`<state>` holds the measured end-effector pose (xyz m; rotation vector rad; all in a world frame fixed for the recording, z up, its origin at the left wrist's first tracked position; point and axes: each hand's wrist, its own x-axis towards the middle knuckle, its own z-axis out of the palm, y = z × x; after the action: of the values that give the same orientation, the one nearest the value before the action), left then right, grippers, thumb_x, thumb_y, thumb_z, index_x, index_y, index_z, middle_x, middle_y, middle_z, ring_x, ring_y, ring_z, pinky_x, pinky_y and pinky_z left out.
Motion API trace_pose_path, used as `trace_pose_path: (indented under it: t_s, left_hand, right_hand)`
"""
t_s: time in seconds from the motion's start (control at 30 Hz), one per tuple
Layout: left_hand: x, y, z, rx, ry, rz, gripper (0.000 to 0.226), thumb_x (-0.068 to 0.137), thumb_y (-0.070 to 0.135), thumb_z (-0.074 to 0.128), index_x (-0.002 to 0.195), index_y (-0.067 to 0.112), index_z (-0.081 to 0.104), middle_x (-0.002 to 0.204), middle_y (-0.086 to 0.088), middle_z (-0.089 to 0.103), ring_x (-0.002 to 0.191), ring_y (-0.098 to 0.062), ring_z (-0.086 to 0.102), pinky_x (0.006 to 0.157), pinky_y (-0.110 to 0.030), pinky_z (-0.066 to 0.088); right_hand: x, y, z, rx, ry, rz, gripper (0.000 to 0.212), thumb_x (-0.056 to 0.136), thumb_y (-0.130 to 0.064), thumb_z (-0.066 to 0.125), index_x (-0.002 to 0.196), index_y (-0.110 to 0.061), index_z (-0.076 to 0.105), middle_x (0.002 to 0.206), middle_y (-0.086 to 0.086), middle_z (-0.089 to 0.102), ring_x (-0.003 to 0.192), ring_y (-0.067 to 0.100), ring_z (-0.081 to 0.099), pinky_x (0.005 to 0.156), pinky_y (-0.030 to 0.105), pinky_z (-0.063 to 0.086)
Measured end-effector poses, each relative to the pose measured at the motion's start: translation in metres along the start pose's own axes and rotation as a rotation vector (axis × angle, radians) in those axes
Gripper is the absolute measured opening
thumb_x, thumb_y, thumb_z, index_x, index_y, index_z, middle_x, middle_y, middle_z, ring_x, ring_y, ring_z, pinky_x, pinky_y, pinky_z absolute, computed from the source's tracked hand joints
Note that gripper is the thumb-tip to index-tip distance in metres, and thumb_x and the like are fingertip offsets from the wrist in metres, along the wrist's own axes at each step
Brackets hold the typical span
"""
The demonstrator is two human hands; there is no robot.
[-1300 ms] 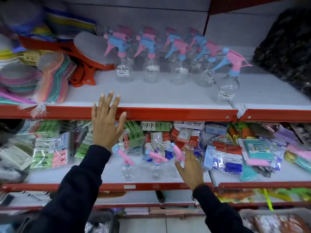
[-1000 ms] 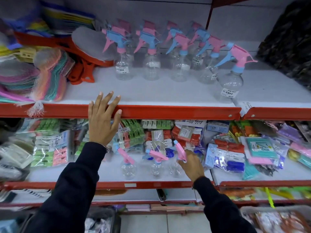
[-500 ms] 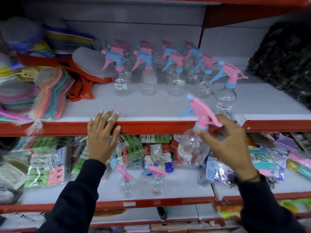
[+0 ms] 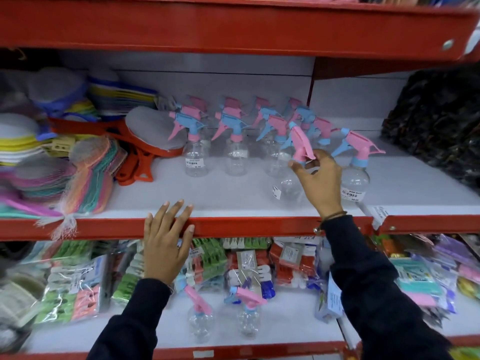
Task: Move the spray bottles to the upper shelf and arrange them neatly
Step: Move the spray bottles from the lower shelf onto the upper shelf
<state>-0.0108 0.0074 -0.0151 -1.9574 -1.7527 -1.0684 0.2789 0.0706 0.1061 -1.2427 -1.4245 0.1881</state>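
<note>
Shelf [image 4: 233, 201]; held bottle [image 4: 288, 188] partly hidden

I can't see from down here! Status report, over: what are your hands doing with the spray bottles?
Right hand pinching pink-topped spray bottle at its neck, on upper shelf. Left hand flat on shelf edge. Two bottles left below. Nothing blocking, over.

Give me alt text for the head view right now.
The right hand holds a pink-topped spray bottle by its neck on the upper shelf. The left hand rests on the shelf's red edge; two bottles stand below.
</note>
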Motion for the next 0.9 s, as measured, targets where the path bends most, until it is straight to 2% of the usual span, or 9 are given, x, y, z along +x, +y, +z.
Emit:
trace_pose_path:
  t_s: [0.1, 0.2, 0.3, 0.43, 0.67, 0.8, 0.9]
  left_hand:
    - [-0.001, 0.002, 0.001, 0.006, 0.008, 0.008, 0.042, 0.093, 0.037, 0.036, 0.131, 0.024, 0.049, 0.136, -0.003, 0.053, 0.134, -0.022, 0.033, 0.113, -0.039, 0.013]
    - [0.015, -0.006, 0.000, -0.007, 0.018, 0.003, 0.042, 0.093, 0.036, 0.036, 0.131, 0.024, 0.049, 0.136, -0.003, 0.053, 0.134, -0.022, 0.033, 0.114, -0.035, 0.009]
    - [0.020, -0.005, 0.001, -0.012, 0.010, 0.002, 0.042, 0.093, 0.037, 0.036, 0.131, 0.024, 0.049, 0.136, -0.003, 0.053, 0.134, -0.021, 0.033, 0.114, -0.038, 0.011]
    - [0.013, -0.004, 0.000, -0.007, 0.018, 0.004, 0.042, 0.093, 0.037, 0.036, 0.131, 0.024, 0.049, 0.136, -0.003, 0.053, 0.134, -0.022, 0.033, 0.113, -0.037, 0.011]
    - [0.013, -0.003, -0.001, -0.008, -0.008, -0.008, 0.044, 0.095, 0.041, 0.030, 0.130, 0.024, 0.050, 0.137, -0.002, 0.052, 0.136, -0.021, 0.032, 0.115, -0.036, 0.008]
    - [0.013, -0.004, -0.002, 0.002, -0.019, -0.007, 0.045, 0.096, 0.042, 0.029, 0.131, 0.023, 0.049, 0.137, -0.003, 0.052, 0.136, -0.021, 0.032, 0.114, -0.037, 0.010]
    - [0.013, -0.007, -0.004, 0.047, -0.041, 0.017, 0.047, 0.097, 0.044, 0.025, 0.134, 0.024, 0.046, 0.140, -0.003, 0.050, 0.136, -0.022, 0.031, 0.113, -0.040, 0.015]
  right_hand:
    - [-0.002, 0.013, 0.009, -0.067, -0.025, -0.061, 0.029, 0.084, -0.029, 0.065, 0.104, -0.009, 0.060, 0.097, 0.011, 0.060, 0.088, 0.025, 0.057, 0.077, 0.046, 0.051]
    - [0.002, 0.010, 0.024, -0.074, 0.006, -0.098, 0.035, 0.083, -0.026, 0.066, 0.112, -0.008, 0.057, 0.103, 0.012, 0.058, 0.089, 0.022, 0.054, 0.077, 0.037, 0.048]
    - [0.004, 0.006, 0.025, -0.039, 0.055, -0.033, 0.041, 0.076, -0.031, 0.073, 0.108, -0.007, 0.060, 0.100, 0.006, 0.052, 0.084, 0.017, 0.052, 0.076, 0.031, 0.045]
    - [0.006, 0.011, 0.022, -0.006, 0.068, 0.030, 0.034, 0.073, -0.027, 0.077, 0.100, -0.010, 0.065, 0.095, 0.006, 0.061, 0.082, 0.018, 0.058, 0.074, 0.031, 0.048]
    - [0.013, 0.016, 0.012, 0.113, -0.025, 0.127, 0.031, 0.079, -0.016, 0.071, 0.107, -0.007, 0.063, 0.097, 0.002, 0.065, 0.093, 0.022, 0.063, 0.091, 0.039, 0.051]
    - [0.005, 0.008, 0.008, 0.110, -0.045, 0.123, 0.036, 0.082, -0.022, 0.068, 0.115, -0.010, 0.060, 0.108, 0.000, 0.064, 0.101, 0.015, 0.060, 0.094, 0.029, 0.046]
    - [-0.021, -0.004, 0.003, 0.103, 0.049, 0.079, 0.037, 0.084, -0.028, 0.066, 0.118, -0.019, 0.056, 0.116, -0.005, 0.060, 0.107, 0.006, 0.054, 0.094, 0.020, 0.041]
